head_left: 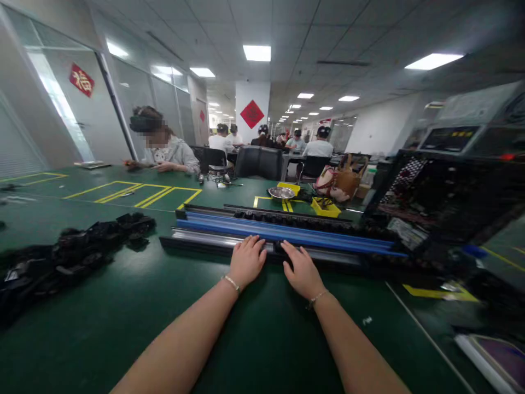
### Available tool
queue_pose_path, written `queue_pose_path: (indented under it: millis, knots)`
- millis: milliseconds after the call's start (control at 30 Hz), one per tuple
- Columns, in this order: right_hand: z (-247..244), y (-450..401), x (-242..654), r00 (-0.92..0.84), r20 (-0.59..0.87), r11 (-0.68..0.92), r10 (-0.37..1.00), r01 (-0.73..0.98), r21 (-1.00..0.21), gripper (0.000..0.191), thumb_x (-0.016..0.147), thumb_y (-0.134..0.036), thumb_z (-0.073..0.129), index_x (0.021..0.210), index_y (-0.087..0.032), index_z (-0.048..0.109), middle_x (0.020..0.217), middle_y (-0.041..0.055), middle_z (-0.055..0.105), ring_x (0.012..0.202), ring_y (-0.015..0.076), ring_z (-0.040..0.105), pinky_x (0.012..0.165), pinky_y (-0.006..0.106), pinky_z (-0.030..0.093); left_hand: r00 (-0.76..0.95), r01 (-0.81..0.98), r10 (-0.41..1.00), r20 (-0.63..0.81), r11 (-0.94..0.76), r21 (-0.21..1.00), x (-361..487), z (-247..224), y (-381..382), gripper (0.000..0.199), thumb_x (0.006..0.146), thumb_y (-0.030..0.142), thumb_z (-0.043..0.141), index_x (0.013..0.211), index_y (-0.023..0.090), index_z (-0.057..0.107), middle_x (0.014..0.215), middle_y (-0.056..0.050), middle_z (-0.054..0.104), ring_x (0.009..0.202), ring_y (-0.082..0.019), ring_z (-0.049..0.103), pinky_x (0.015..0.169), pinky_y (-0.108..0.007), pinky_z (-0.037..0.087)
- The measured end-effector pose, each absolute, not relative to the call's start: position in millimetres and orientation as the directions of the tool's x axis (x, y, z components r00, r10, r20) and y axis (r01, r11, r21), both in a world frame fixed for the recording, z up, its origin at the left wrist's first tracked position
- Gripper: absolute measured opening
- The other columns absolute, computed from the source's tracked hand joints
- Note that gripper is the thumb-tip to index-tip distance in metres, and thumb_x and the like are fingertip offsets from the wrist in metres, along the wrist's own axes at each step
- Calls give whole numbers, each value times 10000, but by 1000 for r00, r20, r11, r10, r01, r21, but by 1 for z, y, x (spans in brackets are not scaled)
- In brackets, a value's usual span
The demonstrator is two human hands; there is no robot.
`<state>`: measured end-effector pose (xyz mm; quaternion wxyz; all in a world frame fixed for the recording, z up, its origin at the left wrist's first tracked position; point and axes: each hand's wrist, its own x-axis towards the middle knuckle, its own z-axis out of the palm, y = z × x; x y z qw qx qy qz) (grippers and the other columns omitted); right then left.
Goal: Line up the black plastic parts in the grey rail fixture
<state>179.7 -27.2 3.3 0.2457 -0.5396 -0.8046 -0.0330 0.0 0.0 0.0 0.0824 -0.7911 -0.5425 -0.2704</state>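
Observation:
A long dark rail (213,241) with a shiny metal strip lies crosswise on the green table in front of me. My left hand (247,261) rests its spread fingers on the rail's top. My right hand (302,269) has its fingers stretched out over the same rail, with the fingertips at a small black piece (279,247) that sits on it between my hands. Whether those fingers press on the piece I cannot tell. Just behind runs a blue rail (229,224), and past it a row of small black parts (283,219).
A heap of black parts (82,246) spreads across the left. Farther back stand a metal bowl (281,192) and a yellow tray (326,208). Dark equipment (426,191) rises at the right. Across the table sits a co-worker (172,150); other people sit farther off.

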Motion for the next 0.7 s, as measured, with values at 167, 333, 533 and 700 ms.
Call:
queue_pose_path:
  millis: [167, 333, 533, 700]
  knots:
    - [3, -28, 180, -300, 430, 416, 852, 886, -206, 515, 819, -174, 357, 1331, -148, 411, 1393, 97, 433, 1290, 178, 385, 1093, 461, 246, 273, 901, 806, 525, -406, 155, 0, 0, 0, 363, 911, 360, 359, 1199, 264, 559, 1320, -14, 529, 1230, -208, 432, 963, -403, 384]
    - [3, -28, 179, -301, 423, 413, 855, 888, -201, 519, 821, -181, 356, 1337, -163, 406, 1401, 95, 424, 1294, 175, 377, 1097, 456, 233, 282, 899, 794, 538, -415, 141, 0, -3, 2, 370, 918, 366, 336, 1195, 279, 565, 1320, -4, 531, 1247, -201, 420, 970, -403, 372]
    - [2, -29, 177, -300, 411, 402, 861, 896, -188, 537, 814, -180, 362, 1350, -181, 389, 1409, 93, 414, 1293, 176, 376, 1099, 457, 213, 296, 897, 798, 525, -421, 135, -1, -3, 3, 379, 923, 373, 316, 1205, 293, 556, 1332, 12, 520, 1262, -200, 408, 973, -417, 365]
    - [2, -28, 177, -186, 454, 316, 871, 921, -228, 532, 799, -190, 388, 1330, -159, 408, 1375, 102, 457, 1269, 194, 401, 1092, 455, 221, 302, 896, 802, 515, -423, 134, -1, -1, 1, 379, 924, 373, 313, 1193, 290, 568, 1328, 6, 524, 1261, -199, 410, 973, -412, 364]
